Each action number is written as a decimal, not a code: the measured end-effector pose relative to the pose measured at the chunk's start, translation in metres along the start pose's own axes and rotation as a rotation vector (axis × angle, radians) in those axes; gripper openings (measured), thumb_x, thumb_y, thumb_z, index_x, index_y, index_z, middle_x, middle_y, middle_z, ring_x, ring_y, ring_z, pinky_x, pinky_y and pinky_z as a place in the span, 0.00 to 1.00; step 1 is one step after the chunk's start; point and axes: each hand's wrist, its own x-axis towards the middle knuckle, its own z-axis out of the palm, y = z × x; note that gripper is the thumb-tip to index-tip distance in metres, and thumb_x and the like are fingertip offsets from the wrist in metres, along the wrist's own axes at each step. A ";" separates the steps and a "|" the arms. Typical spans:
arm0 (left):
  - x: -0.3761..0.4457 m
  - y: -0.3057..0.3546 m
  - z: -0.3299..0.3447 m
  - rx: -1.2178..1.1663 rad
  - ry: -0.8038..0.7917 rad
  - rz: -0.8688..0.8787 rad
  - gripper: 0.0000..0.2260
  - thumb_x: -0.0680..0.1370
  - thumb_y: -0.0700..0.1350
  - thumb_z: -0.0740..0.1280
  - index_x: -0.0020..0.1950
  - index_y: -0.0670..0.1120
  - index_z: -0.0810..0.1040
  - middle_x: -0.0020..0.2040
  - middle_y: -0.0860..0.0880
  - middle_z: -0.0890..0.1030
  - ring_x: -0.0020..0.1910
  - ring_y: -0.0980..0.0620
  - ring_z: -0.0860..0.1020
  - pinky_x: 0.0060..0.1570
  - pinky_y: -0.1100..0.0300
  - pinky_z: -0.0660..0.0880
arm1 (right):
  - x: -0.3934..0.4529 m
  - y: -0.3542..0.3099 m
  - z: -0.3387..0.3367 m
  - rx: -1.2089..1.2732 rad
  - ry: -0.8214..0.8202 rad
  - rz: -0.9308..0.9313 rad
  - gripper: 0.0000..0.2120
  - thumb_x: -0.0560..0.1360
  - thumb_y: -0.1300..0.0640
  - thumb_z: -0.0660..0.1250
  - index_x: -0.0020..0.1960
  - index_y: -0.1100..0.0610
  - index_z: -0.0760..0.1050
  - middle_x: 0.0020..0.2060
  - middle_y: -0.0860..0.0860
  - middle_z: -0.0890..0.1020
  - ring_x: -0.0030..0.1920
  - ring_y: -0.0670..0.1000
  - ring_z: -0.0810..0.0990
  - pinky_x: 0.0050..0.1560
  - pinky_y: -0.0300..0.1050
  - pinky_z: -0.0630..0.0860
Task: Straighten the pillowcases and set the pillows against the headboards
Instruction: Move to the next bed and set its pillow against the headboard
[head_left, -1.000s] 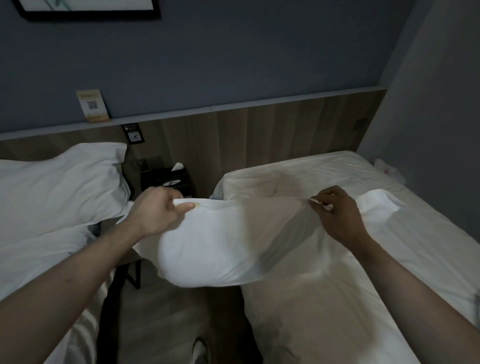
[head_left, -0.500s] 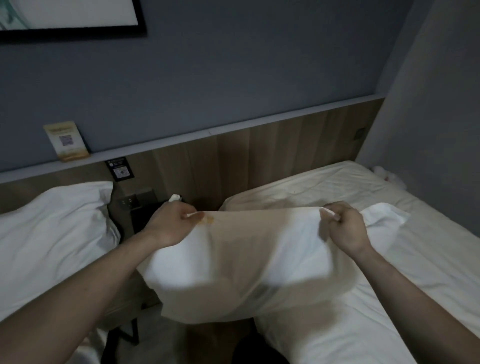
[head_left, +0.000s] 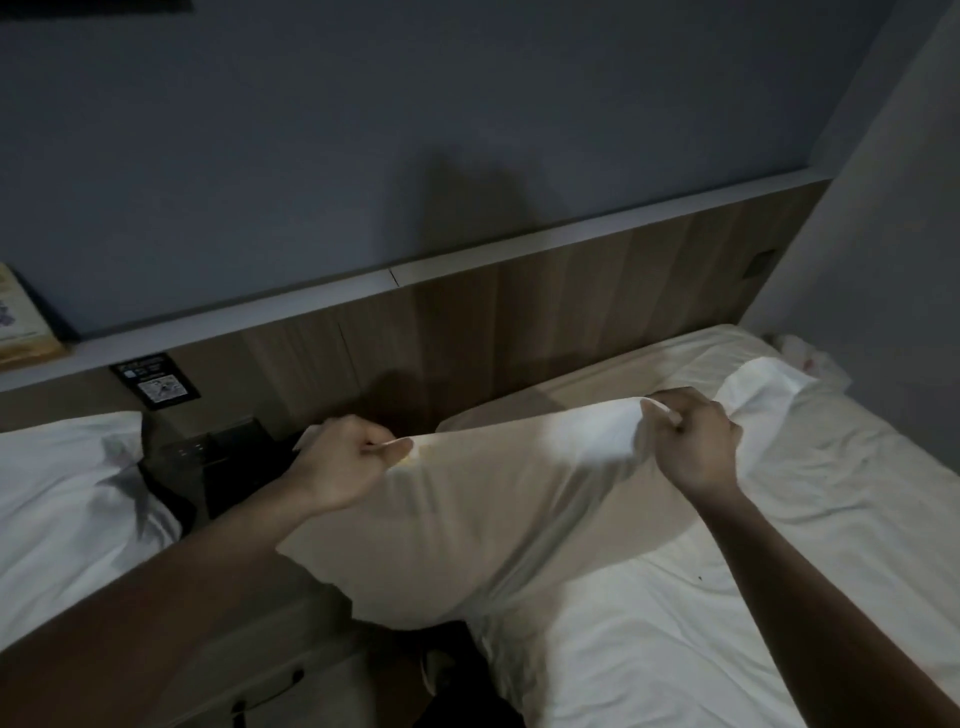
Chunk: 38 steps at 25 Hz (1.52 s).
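Holding the pillow (head_left: 483, 525) up by its top edge, between the two beds, with the pillowcase hanging below the fingers.

Procedure for the step in hand, as a judgement:
- Keeping both pinches level and pulling outward, so the top seam is drawing taut.
- Shaking downward, letting the filling settle toward the lower corners, away from the fingers.
- Carrying forward past the knuckles to the headboard (head_left: 571, 317) and setting down on the bed (head_left: 779, 597) under the right wrist.

Left hand (head_left: 343, 467): fingers curling tight into a fist, thumb pressing against the forefinger, pinching the top left corner of the pillowcase. A small yellowish mark lying on the fabric just right of the thumb tip.

Between the hands: top edge stretching nearly straight, fabric bulging and sagging below.

Right hand (head_left: 696, 447): fingers (head_left: 670, 415) curling closed, pinching a fold of the top edge; a loose flap (head_left: 763, 389) of fabric extending beyond the knuckles to the right, resting on the bed.

Second pillow (head_left: 62, 499) lying well left of the left hand, on the other bed.
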 end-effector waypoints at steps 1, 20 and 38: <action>0.019 0.002 0.001 -0.007 -0.014 -0.012 0.24 0.81 0.60 0.64 0.35 0.43 0.80 0.30 0.46 0.79 0.31 0.51 0.79 0.45 0.51 0.75 | 0.019 0.005 0.011 0.020 -0.002 -0.040 0.15 0.83 0.51 0.61 0.48 0.55 0.85 0.50 0.55 0.86 0.54 0.63 0.82 0.57 0.56 0.75; 0.283 -0.029 -0.009 0.275 -0.096 -0.115 0.22 0.84 0.56 0.62 0.31 0.52 0.73 0.28 0.52 0.73 0.28 0.53 0.74 0.36 0.57 0.71 | 0.264 0.021 0.187 -0.006 -0.218 0.011 0.16 0.82 0.52 0.68 0.58 0.64 0.84 0.54 0.65 0.86 0.56 0.67 0.83 0.59 0.56 0.78; 0.281 -0.128 -0.025 0.310 0.273 -0.297 0.09 0.82 0.51 0.64 0.44 0.50 0.78 0.42 0.49 0.81 0.47 0.46 0.78 0.41 0.53 0.74 | 0.288 -0.011 0.249 -0.166 -0.439 0.008 0.26 0.78 0.53 0.73 0.74 0.54 0.71 0.74 0.57 0.70 0.64 0.63 0.80 0.61 0.58 0.79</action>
